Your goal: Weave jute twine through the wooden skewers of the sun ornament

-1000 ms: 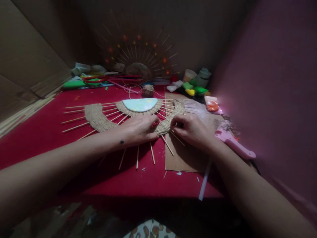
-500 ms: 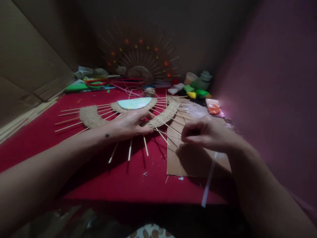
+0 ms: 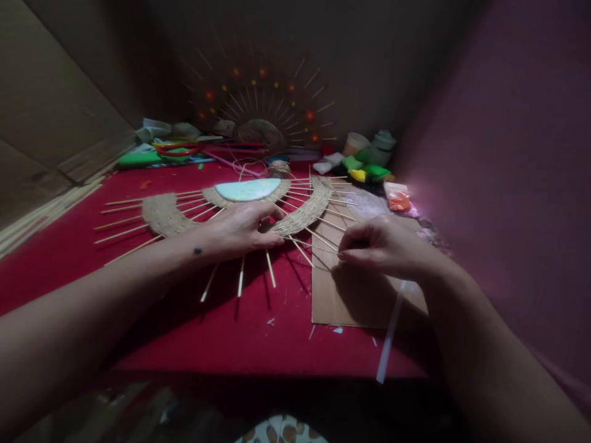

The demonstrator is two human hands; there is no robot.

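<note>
A half-round piece of thin sticks woven with twine lies over the red table, its pale blue half-disc at the centre. My left hand grips the woven band between thumb and fingers at its near side, covering part of it. From there a thin twine strand runs right to my right hand, whose thumb and fingers are pinched on it. Bare stick ends poke out below my left hand.
Cardboard lies under my right hand, with a translucent strip over the table's front edge. Behind are a twine ball, red-handled scissors, coloured packets and a finished stick fan with flowers. Long sticks lie at left.
The woven piece has shifted and turned very slightly to the left. Both hands keep nearly the same place and grip, and the strand between them stays stretched.
</note>
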